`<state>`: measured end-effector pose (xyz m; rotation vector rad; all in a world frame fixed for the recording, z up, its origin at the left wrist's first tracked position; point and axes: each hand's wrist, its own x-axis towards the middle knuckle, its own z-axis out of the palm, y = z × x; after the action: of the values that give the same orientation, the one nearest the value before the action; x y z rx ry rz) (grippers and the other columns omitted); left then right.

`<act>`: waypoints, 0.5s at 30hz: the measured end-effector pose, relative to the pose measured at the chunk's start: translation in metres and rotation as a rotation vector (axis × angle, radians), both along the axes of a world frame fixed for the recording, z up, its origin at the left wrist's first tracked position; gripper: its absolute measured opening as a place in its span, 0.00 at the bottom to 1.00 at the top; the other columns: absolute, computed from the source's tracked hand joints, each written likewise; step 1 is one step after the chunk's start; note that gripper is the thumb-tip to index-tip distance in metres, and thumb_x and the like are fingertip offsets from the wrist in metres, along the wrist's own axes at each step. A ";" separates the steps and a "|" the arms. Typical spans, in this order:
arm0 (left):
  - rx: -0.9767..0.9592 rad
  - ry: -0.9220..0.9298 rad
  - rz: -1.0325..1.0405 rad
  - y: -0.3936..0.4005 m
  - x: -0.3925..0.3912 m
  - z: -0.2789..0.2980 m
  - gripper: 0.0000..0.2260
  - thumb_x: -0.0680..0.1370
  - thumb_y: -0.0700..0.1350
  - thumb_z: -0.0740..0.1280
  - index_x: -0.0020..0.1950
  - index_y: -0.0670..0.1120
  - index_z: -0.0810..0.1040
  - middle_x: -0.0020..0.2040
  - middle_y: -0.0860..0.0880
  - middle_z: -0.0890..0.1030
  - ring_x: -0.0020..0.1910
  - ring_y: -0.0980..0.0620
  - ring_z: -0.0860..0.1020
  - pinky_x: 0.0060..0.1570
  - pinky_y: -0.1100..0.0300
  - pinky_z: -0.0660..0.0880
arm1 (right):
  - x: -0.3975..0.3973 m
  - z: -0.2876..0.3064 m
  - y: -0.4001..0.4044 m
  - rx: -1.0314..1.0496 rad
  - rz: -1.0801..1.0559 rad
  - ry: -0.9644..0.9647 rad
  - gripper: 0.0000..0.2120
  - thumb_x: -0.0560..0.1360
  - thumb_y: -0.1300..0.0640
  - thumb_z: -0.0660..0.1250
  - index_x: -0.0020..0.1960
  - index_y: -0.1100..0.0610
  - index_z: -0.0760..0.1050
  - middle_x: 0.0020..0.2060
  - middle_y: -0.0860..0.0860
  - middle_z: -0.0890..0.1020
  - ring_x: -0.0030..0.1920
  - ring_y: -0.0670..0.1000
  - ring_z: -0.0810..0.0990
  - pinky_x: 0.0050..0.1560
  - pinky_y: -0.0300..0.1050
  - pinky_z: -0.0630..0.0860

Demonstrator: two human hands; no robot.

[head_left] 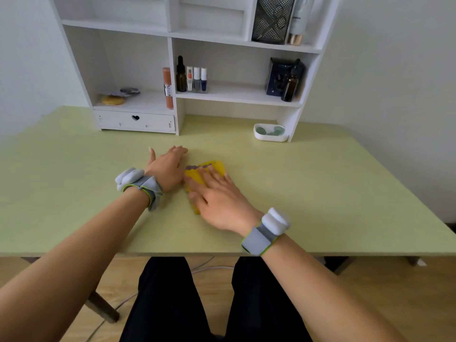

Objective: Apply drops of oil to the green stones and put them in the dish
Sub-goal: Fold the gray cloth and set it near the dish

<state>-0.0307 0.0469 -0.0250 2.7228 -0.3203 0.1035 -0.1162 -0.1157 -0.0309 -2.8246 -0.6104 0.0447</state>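
A white dish (pixel 258 137) stands on the green table under the shelf unit's right side, with several green stones (pixel 260 130) inside it. Two brown dropper bottles stand on the shelf, one on the left (pixel 181 79) and one on the right (pixel 291 86). My right hand (pixel 217 196) lies flat with straight fingers on a yellow cloth (pixel 212 169) at the table's middle. My left hand (pixel 169 166) rests on the table just left of the cloth, fingers relaxed and holding nothing.
A white shelf unit (pixel 237 95) stands at the back of the table (pixel 320 193), with small nail polish bottles (pixel 197 80), an orange tube (pixel 167 87), a dark box (pixel 277 75) and a black mesh holder (pixel 271 19). A drawer (pixel 135 122) sits at its lower left.
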 end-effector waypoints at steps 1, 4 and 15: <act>-0.001 0.005 0.003 0.001 0.001 0.001 0.23 0.79 0.37 0.54 0.74 0.45 0.62 0.76 0.45 0.64 0.77 0.49 0.57 0.74 0.40 0.40 | -0.004 0.000 0.002 0.012 0.032 -0.001 0.24 0.86 0.47 0.49 0.82 0.43 0.54 0.83 0.54 0.50 0.83 0.56 0.44 0.80 0.55 0.41; 0.001 -0.001 -0.011 -0.001 0.003 0.004 0.25 0.77 0.34 0.54 0.75 0.45 0.62 0.76 0.45 0.64 0.78 0.49 0.56 0.75 0.40 0.40 | -0.018 -0.003 -0.010 0.041 0.085 0.002 0.23 0.86 0.46 0.49 0.81 0.42 0.54 0.83 0.51 0.49 0.83 0.52 0.43 0.80 0.51 0.39; -0.009 -0.027 -0.152 -0.057 0.006 0.006 0.23 0.79 0.36 0.54 0.75 0.45 0.63 0.77 0.46 0.62 0.77 0.49 0.56 0.75 0.42 0.42 | -0.030 -0.004 -0.105 0.003 -0.155 0.004 0.24 0.87 0.46 0.46 0.82 0.43 0.50 0.83 0.47 0.46 0.83 0.47 0.42 0.81 0.47 0.39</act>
<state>-0.0245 -0.0102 -0.0189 2.6792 -0.5311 0.0995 -0.1464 -0.2209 -0.0352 -2.8585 -0.3891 0.0211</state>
